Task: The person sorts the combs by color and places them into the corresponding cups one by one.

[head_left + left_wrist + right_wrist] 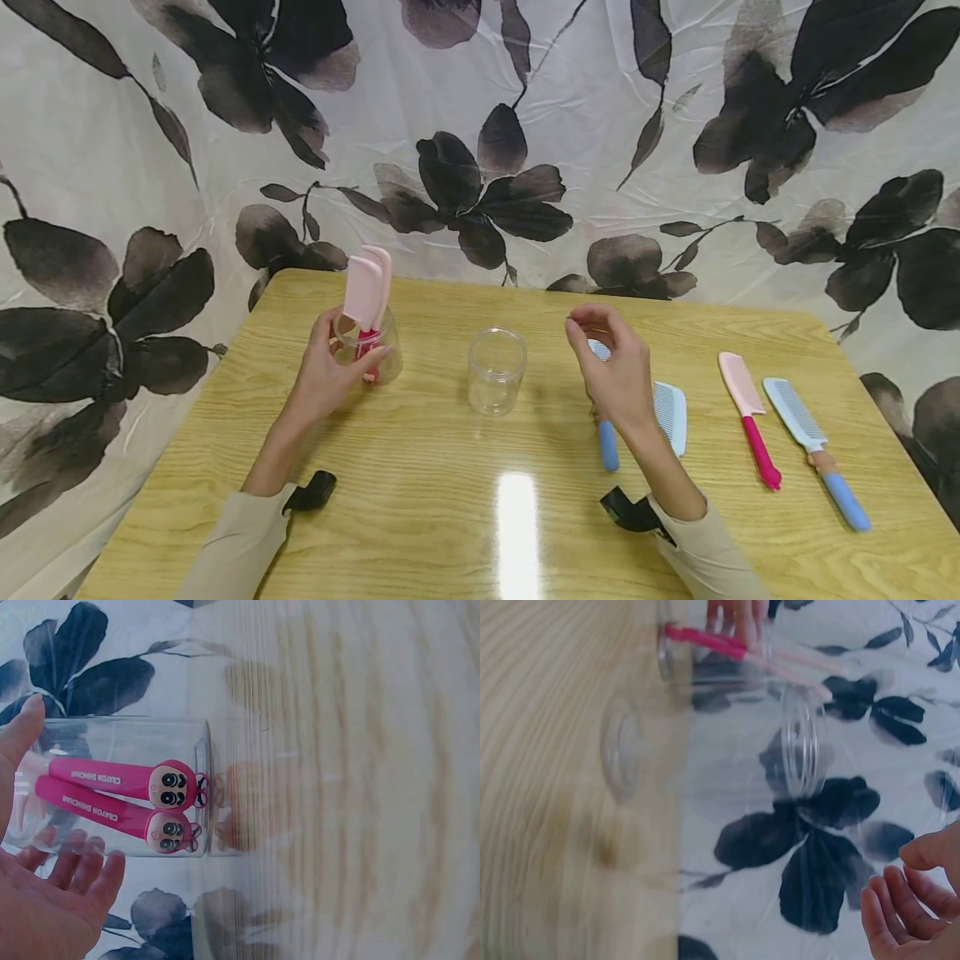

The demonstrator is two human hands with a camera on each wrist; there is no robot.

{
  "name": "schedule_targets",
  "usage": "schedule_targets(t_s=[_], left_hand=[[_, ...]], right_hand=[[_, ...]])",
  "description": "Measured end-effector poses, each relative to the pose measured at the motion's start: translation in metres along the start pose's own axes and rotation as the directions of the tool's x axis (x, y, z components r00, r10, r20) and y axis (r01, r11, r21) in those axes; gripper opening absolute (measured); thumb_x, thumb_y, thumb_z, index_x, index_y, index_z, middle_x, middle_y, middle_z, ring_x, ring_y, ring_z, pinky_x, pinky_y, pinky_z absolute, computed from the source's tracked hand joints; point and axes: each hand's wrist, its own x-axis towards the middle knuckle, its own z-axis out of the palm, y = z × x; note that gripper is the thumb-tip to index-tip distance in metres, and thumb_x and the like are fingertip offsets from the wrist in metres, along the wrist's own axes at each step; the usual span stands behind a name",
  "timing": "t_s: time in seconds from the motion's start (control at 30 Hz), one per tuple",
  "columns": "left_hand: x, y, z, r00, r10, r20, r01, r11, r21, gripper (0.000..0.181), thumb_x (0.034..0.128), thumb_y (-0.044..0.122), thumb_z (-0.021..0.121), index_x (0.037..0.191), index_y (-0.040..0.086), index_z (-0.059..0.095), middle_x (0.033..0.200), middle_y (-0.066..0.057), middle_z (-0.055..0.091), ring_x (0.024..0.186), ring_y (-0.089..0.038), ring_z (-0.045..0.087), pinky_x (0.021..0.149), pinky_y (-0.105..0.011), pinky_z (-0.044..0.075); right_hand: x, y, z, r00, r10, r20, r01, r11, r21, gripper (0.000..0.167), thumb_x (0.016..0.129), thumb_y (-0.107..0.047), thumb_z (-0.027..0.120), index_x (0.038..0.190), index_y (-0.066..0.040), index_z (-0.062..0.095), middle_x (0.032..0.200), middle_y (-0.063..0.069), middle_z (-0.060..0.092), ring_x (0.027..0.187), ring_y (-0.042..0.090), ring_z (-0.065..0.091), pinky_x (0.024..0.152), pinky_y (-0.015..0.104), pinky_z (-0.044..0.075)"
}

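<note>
My left hand (330, 375) curves round a clear jar (393, 358) at the table's left, thumb in front and fingers at its far side. Inside that jar stand two pink combs (363, 292), heads up; their dark pink handles (105, 776) end in small cartoon faces at the bottom. My right hand (615, 367) hovers over the table with loosely bent fingers, holding nothing. Beneath it lies a blue-handled comb (608, 446), partly covered by the hand. Another light blue comb (675, 412) is half hidden by the wrist. A second clear jar (497, 371) stands between the hands.
Farther right on the wooden table (420, 500) lie a pink comb (761, 450) and a blue comb (817, 450) with a brown figure on its neck. A flower-patterned cloth (600, 167) hangs behind the table's back edge.
</note>
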Motion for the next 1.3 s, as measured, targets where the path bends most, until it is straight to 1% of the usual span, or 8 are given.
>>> schedule_targets(t_s=[0.1, 0.3, 0.43, 0.67, 0.87, 1.03, 1.17, 1.3], left_hand=[[0.000, 0.001, 0.000, 1.000, 0.006, -0.005, -0.006, 1.000, 0.000, 0.086, 0.0889, 0.019, 0.083, 0.152, -0.002, 0.029, 0.143, -0.023, 0.042, 0.135, -0.039, 0.038, 0.114, -0.065, 0.031], [0.001, 0.001, 0.000, 1.000, 0.003, -0.004, -0.003, 1.000, 0.005, 0.087, 0.0891, 0.020, 0.083, 0.153, -0.001, 0.028, 0.143, -0.023, 0.042, 0.136, -0.039, 0.038, 0.114, -0.065, 0.031], [0.000, 0.000, -0.001, 1.000, -0.003, -0.005, 0.004, 1.000, 0.009, 0.087, 0.0890, 0.021, 0.083, 0.153, -0.001, 0.028, 0.146, -0.023, 0.041, 0.137, -0.040, 0.037, 0.114, -0.065, 0.031], [0.000, 0.000, -0.002, 1.000, -0.006, -0.009, 0.006, 1.000, 0.010, 0.088, 0.0888, 0.020, 0.083, 0.154, 0.000, 0.027, 0.148, -0.022, 0.039, 0.139, -0.041, 0.036, 0.114, -0.064, 0.031], [0.000, -0.001, -0.001, 1.000, -0.006, -0.006, 0.006, 1.000, 0.011, 0.087, 0.0892, 0.020, 0.083, 0.154, 0.000, 0.028, 0.148, -0.023, 0.039, 0.138, -0.041, 0.036, 0.114, -0.064, 0.030], [0.000, -0.001, -0.001, 1.000, -0.007, -0.002, 0.007, 1.000, 0.010, 0.087, 0.0896, 0.021, 0.083, 0.154, -0.001, 0.027, 0.148, -0.023, 0.039, 0.139, -0.042, 0.036, 0.115, -0.065, 0.030], [0.000, 0.000, -0.001, 1.000, -0.006, 0.003, 0.006, 1.000, 0.003, 0.088, 0.0896, 0.020, 0.083, 0.154, 0.000, 0.027, 0.147, -0.023, 0.039, 0.138, -0.041, 0.036, 0.115, -0.065, 0.030], [0.000, -0.001, 0.000, 1.000, -0.004, 0.007, 0.004, 1.000, 0.001, 0.088, 0.0895, 0.020, 0.083, 0.154, 0.000, 0.027, 0.148, -0.022, 0.039, 0.138, -0.040, 0.036, 0.115, -0.065, 0.030]], right_hand=[[0.000, 0.004, -0.010, 1.000, 0.015, -0.015, -0.016, 1.000, -0.009, 0.018, 0.097, 0.003, 0.068, 0.114, 0.005, 0.066, 0.108, 0.016, 0.069, 0.097, 0.003, 0.063, 0.090, 0.019, 0.053], [-0.003, 0.016, -0.029, 0.998, 0.029, -0.052, -0.032, 0.998, -0.047, 0.019, 0.096, 0.004, 0.068, 0.115, 0.007, 0.066, 0.109, 0.017, 0.069, 0.099, 0.008, 0.063, 0.089, 0.015, 0.051], [-0.004, 0.023, -0.041, 0.996, 0.045, -0.073, -0.049, 0.997, -0.066, 0.019, 0.096, 0.002, 0.068, 0.115, 0.007, 0.066, 0.110, 0.017, 0.068, 0.098, 0.003, 0.062, 0.089, 0.014, 0.051], [-0.003, 0.039, -0.063, 0.988, 0.079, -0.131, -0.095, 0.989, -0.117, 0.021, 0.097, -0.001, 0.068, 0.116, 0.008, 0.065, 0.110, 0.016, 0.068, 0.097, 0.003, 0.061, 0.087, 0.012, 0.049], [-0.004, 0.053, -0.080, 0.975, 0.108, -0.192, -0.149, 0.966, -0.212, 0.022, 0.097, -0.002, 0.068, 0.118, 0.007, 0.065, 0.109, 0.017, 0.069, 0.093, -0.003, 0.059, 0.083, 0.008, 0.048], [-0.003, 0.059, -0.093, 0.965, 0.126, -0.229, -0.183, 0.951, -0.250, 0.023, 0.098, -0.005, 0.068, 0.118, 0.007, 0.066, 0.108, 0.016, 0.069, 0.092, -0.005, 0.059, 0.082, 0.008, 0.047], [-0.003, 0.062, -0.103, 0.961, 0.156, -0.230, -0.220, 0.933, -0.285, 0.027, 0.099, -0.009, 0.067, 0.120, 0.006, 0.065, 0.111, 0.016, 0.068, 0.093, -0.006, 0.057, 0.084, 0.010, 0.047], [-0.002, 0.068, -0.114, 0.952, 0.208, -0.225, -0.274, 0.906, -0.321, 0.031, 0.099, -0.011, 0.066, 0.125, 0.006, 0.062, 0.116, 0.018, 0.066, 0.093, -0.008, 0.054, 0.085, 0.011, 0.045]])
